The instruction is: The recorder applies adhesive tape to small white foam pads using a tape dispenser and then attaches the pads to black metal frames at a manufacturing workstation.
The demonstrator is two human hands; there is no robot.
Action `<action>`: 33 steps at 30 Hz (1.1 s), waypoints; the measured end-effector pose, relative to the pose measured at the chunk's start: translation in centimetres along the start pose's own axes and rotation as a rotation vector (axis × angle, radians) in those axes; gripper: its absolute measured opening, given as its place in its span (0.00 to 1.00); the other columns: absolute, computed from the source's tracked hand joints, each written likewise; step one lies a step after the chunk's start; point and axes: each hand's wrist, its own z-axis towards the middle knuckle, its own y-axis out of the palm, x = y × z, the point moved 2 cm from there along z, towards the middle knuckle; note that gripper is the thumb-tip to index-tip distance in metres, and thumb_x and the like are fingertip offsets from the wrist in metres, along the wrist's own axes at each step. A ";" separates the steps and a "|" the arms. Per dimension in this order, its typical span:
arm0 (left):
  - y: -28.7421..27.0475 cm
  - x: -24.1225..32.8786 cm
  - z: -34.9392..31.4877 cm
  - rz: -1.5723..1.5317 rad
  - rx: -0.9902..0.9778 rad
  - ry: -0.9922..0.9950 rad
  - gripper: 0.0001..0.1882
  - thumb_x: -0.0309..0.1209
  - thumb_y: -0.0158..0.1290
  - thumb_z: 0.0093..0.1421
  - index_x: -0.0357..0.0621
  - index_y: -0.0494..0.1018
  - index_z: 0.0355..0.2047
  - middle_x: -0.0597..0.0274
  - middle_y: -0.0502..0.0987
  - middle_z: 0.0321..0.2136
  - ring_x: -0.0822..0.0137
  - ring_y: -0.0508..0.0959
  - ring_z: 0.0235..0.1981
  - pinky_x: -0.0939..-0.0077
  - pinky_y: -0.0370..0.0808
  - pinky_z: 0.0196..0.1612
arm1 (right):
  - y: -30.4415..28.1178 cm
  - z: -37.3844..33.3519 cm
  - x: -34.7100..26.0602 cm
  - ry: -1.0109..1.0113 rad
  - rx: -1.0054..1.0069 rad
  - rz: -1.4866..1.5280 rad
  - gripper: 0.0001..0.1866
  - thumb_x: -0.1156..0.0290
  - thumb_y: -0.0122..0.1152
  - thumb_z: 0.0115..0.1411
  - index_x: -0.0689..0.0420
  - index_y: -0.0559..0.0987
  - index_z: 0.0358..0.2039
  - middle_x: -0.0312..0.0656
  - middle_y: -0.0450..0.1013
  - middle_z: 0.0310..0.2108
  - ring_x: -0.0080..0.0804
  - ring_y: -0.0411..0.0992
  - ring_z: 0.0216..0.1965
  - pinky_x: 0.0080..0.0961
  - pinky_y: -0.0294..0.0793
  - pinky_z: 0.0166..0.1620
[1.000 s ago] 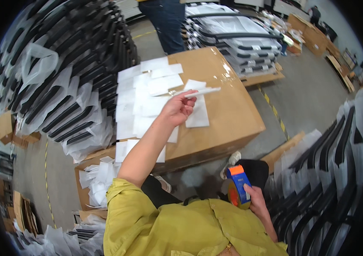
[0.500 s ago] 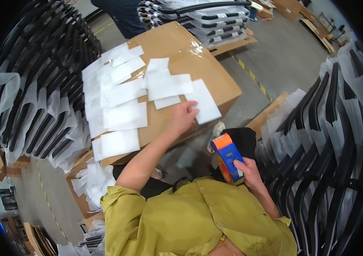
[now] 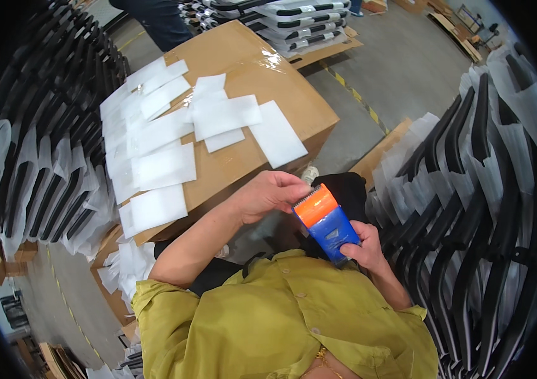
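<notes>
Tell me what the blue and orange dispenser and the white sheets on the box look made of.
Dispenser: hard, smooth plastic by its solid colour; its toothed edge looks like plastic too. White sheets: probably thin, matte foam or soft padding. Box: brown cardboard with shiny clear tape.

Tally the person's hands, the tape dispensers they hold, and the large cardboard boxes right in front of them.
Hands: 2, left hand and right hand
Blue and orange tape dispenser: 1
Large cardboard box: 1
Total: 4
</notes>
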 end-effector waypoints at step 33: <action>-10.9 8.7 2.9 2.188 1.030 1.175 0.09 0.26 0.46 0.45 0.41 0.67 0.29 0.61 0.70 0.22 0.68 0.73 0.26 0.77 0.70 0.27 | 0.5 0.3 -0.5 0.057 0.055 -0.027 0.13 0.68 0.62 0.45 0.63 0.73 0.27 0.33 0.70 0.20 0.15 0.64 0.23 0.14 0.64 0.26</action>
